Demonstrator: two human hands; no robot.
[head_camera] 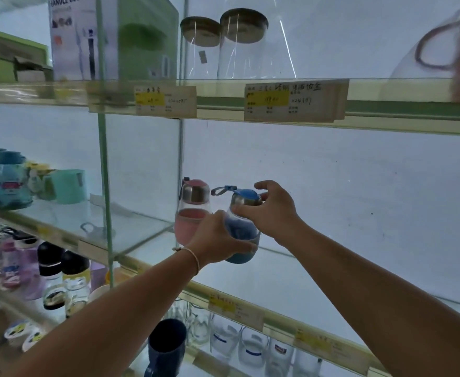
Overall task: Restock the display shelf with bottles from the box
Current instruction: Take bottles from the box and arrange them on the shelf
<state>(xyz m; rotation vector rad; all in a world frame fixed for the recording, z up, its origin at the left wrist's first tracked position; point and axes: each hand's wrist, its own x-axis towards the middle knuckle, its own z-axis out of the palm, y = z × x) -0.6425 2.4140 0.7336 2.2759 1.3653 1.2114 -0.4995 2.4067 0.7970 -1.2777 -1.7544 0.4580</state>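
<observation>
A blue bottle [242, 232] with a steel collar, blue cap and grey-blue strap is held over the middle glass shelf [291, 278]. My left hand [218, 238] grips its lower body from the left. My right hand [272, 210] holds its cap and collar from the right, fingers curled round the top. Just to the left, a pink bottle [192, 210] of the same shape stands upright on the shelf, close to the blue one. The box is not in view.
A green shelf post [105, 164] stands left of the bottles. Cups and mugs [8, 180] fill the left shelf, glass jars [239, 42] and a cooker box [109, 36] sit above, and glasses [250, 346] and bottles [57, 276] sit below. Price tags [294, 100] line the shelf edges.
</observation>
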